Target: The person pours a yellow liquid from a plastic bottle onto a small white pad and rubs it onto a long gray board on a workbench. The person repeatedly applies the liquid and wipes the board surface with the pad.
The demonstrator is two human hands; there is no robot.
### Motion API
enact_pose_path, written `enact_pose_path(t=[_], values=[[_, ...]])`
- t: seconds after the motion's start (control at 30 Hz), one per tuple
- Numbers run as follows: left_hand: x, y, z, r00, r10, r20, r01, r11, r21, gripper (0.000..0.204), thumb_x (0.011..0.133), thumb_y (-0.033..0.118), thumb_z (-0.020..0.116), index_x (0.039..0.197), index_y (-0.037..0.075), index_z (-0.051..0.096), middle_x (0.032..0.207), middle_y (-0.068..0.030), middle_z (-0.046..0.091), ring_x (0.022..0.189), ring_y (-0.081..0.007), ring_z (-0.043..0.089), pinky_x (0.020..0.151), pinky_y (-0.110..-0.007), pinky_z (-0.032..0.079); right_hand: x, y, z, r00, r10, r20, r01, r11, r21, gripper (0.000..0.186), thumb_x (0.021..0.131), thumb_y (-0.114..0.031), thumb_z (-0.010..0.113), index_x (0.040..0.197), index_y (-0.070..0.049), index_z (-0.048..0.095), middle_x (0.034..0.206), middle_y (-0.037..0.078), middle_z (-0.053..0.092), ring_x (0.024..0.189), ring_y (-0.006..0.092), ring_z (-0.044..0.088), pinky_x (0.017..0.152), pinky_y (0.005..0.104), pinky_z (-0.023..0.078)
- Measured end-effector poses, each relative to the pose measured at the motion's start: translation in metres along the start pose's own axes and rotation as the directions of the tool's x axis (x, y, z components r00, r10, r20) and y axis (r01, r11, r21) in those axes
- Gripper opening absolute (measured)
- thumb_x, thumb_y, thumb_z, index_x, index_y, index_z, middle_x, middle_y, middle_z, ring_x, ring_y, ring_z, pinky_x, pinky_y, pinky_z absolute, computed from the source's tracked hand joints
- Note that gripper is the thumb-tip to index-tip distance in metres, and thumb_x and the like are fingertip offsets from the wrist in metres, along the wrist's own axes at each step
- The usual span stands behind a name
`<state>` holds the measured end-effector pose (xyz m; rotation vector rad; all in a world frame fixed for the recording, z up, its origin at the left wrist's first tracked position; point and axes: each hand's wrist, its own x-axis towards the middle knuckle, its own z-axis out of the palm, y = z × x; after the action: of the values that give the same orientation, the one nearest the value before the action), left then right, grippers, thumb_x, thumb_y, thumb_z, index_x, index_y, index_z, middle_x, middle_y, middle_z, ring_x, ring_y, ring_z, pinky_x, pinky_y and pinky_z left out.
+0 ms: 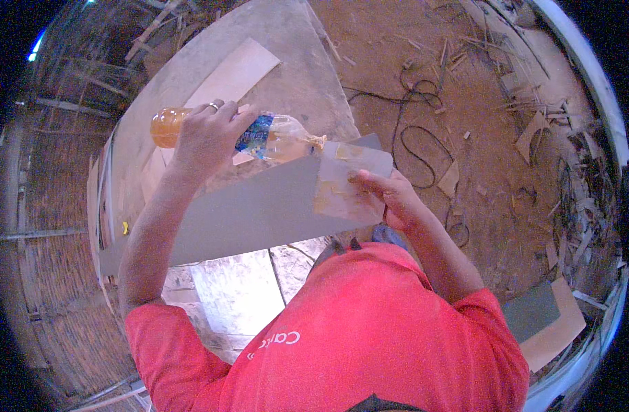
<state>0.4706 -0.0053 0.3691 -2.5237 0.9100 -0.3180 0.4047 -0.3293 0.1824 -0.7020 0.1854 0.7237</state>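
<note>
My left hand [215, 130] is closed round a clear plastic bottle [287, 143] with a blue label and orange-yellow liquid. The bottle lies nearly level, its base to the left and its narrow mouth to the right. My right hand [393, 196] grips a thin, whitish, flat square piece [338, 196] by its right side, thumb on top. Yellowish smears show on this piece. The bottle's mouth is at its upper left corner; whether they touch, I cannot tell. Below both hands lies a long grey board [259, 206].
The grey board rests across a pale worktable [321, 82], which also bears a light wooden panel [235, 72]. A black cable [414, 130] loops over the brown floor [493, 178] at the right, among wood scraps. Grey and tan sheets [544, 319] lie at the lower right.
</note>
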Motion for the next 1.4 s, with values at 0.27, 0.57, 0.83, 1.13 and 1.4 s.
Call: enact_pose_path(t=[0.27, 0.57, 0.83, 1.13, 1.4], values=[[-0.002, -0.004, 0.015, 0.994, 0.032, -0.109, -0.031, 0.999, 0.009, 0.035, 0.084, 0.019, 0.076, 0.119, 0.020, 0.070, 0.095, -0.0045, 0.071, 0.089, -0.0235, 0.074, 0.077, -0.039, 0.061, 0.004, 0.000, 0.007, 0.999, 0.012, 0.033, -0.013, 0.999, 0.029, 0.051, 0.101, -0.021, 0.074, 0.145, -0.003, 0.056, 0.135, 0.011, 0.068, 0.120, 0.0278, 0.070, 0.104, 0.0481, 0.058], [-0.007, -0.005, 0.019, 0.986, 0.024, -0.164, -0.024, 1.000, -0.003, 0.040, 0.083, 0.016, 0.075, 0.123, 0.020, 0.069, 0.093, -0.0042, 0.069, 0.087, -0.0239, 0.073, 0.077, -0.040, 0.062, 0.005, -0.001, 0.009, 1.000, 0.000, 0.029, 0.000, 1.000, 0.004, 0.050, 0.102, -0.019, 0.073, 0.146, -0.003, 0.055, 0.137, 0.012, 0.068, 0.123, 0.0286, 0.069, 0.106, 0.0488, 0.057], [-0.006, -0.004, 0.031, 0.981, 0.036, -0.190, -0.031, 0.999, 0.028, 0.043, 0.082, 0.016, 0.077, 0.124, 0.020, 0.068, 0.093, -0.0039, 0.068, 0.087, -0.0231, 0.073, 0.076, -0.039, 0.062, 0.004, -0.002, 0.015, 1.000, 0.017, -0.007, -0.017, 0.999, -0.036, 0.049, 0.102, -0.019, 0.072, 0.145, -0.003, 0.055, 0.136, 0.011, 0.068, 0.122, 0.0280, 0.069, 0.105, 0.0487, 0.058], [-0.011, -0.002, 0.041, 0.980, 0.004, -0.199, -0.008, 1.000, -0.022, 0.048, 0.079, 0.017, 0.079, 0.126, 0.020, 0.069, 0.098, -0.0032, 0.069, 0.091, -0.0235, 0.073, 0.077, -0.039, 0.062, 0.007, 0.001, 0.017, 0.999, 0.002, -0.044, -0.003, 1.000, -0.015, 0.039, 0.098, -0.020, 0.078, 0.132, -0.007, 0.064, 0.118, 0.008, 0.074, 0.105, 0.0265, 0.074, 0.091, 0.0484, 0.063], [-0.019, 0.008, 0.050, 0.966, -0.078, -0.245, 0.041, 0.987, -0.153, 0.053, 0.076, 0.019, 0.082, 0.127, 0.019, 0.069, 0.106, -0.0049, 0.070, 0.096, -0.0261, 0.073, 0.080, -0.041, 0.062, 0.008, 0.006, 0.014, 1.000, -0.025, -0.011, 0.025, 0.999, 0.033, 0.046, 0.099, -0.021, 0.077, 0.139, -0.005, 0.060, 0.126, 0.010, 0.072, 0.113, 0.0280, 0.073, 0.097, 0.0487, 0.061]])
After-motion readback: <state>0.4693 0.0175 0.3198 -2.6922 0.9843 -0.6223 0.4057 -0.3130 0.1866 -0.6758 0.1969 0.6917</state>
